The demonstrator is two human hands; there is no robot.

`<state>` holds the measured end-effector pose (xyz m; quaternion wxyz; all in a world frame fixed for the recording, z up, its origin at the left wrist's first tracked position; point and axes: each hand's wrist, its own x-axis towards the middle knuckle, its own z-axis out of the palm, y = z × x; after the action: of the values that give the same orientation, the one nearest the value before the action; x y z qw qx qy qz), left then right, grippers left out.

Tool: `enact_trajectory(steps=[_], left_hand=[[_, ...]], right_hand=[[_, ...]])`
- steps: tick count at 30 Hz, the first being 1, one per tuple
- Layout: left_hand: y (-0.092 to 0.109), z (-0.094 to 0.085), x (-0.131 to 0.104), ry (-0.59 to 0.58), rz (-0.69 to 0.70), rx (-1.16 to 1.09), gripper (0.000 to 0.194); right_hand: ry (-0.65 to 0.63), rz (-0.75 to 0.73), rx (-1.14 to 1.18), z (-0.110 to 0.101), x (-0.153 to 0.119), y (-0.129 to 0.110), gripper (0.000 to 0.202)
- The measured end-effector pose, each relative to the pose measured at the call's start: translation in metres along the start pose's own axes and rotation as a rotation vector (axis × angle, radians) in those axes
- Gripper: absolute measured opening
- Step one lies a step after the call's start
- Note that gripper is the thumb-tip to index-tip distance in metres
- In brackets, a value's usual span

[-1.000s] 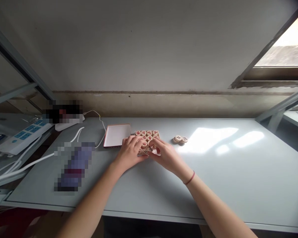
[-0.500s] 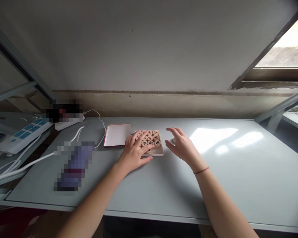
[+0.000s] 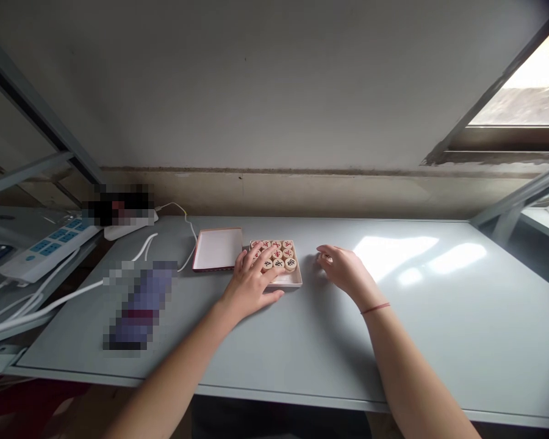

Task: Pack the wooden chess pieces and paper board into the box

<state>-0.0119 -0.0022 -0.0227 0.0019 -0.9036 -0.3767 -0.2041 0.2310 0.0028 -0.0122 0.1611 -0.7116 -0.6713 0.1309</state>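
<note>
A shallow white box (image 3: pixel 294 280) on the grey desk holds rows of round wooden pieces (image 3: pixel 278 264) marked with red or black characters. My left hand (image 3: pixel 252 278) lies over the box's left side, fingers spread, covering part of the pieces; it grips nothing visible. To the right of the box, my right hand (image 3: pixel 341 268) is closed around a small round piece (image 3: pixel 328 258), just above the desk, with only part of the piece showing. The open lid (image 3: pixel 218 249), white inside with a dark red edge, lies left of the box.
A power strip (image 3: pixel 57 244) with white cables lies at the far left. A blurred blue-purple item (image 3: pixel 146 302) rests on the desk's left part. Behind the desk (image 3: pixel 439 341) stands a wall, and metal posts rise at both sides.
My right hand has shifted slightly right and its fingers have closed on the small piece, which lay partly hidden beside it. My left hand stays over the box, barely moved.
</note>
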Motion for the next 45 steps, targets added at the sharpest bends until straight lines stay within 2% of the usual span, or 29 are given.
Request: enact_trajectory(steps=[2, 5, 7, 10, 13, 19, 22, 30, 39, 45], left_hand=[[0.001, 0.000, 0.001, 0.041, 0.007, -0.011, 0.048], [0.004, 0.002, 0.004, 0.141, 0.005, -0.050, 0.054], [0.007, 0.003, 0.006, 0.221, -0.012, -0.069, 0.046], [0.010, 0.004, 0.009, 0.307, -0.028, -0.087, 0.026], [0.012, 0.003, 0.009, 0.293, -0.050, -0.142, 0.016], [0.015, 0.007, 0.011, 0.162, -0.084, -0.179, 0.006], [0.013, 0.013, 0.011, 0.092, -0.061, -0.121, 0.010], [0.006, 0.019, 0.011, 0.091, -0.032, -0.097, 0.018], [0.004, 0.013, 0.009, 0.028, 0.018, -0.093, 0.022], [-0.001, 0.008, 0.006, 0.004, 0.004, -0.079, 0.023]], right_hand=[[-0.004, 0.003, 0.172, -0.001, -0.004, -0.010, 0.022], [-0.095, -0.046, 0.586, 0.000, -0.013, -0.033, 0.031], [-0.196, -0.110, 0.824, 0.003, -0.018, -0.047, 0.039], [-0.298, -0.152, 0.974, 0.007, -0.023, -0.057, 0.043], [-0.298, -0.121, 0.996, 0.005, -0.022, -0.055, 0.044], [-0.089, -0.047, 0.959, -0.005, -0.015, -0.043, 0.043], [-0.049, -0.057, 0.917, -0.006, -0.014, -0.042, 0.042], [-0.135, -0.079, 0.797, -0.003, -0.017, -0.038, 0.039], [-0.130, -0.110, 0.764, -0.007, -0.018, -0.040, 0.036], [-0.166, -0.290, 0.599, -0.009, -0.022, -0.042, 0.020]])
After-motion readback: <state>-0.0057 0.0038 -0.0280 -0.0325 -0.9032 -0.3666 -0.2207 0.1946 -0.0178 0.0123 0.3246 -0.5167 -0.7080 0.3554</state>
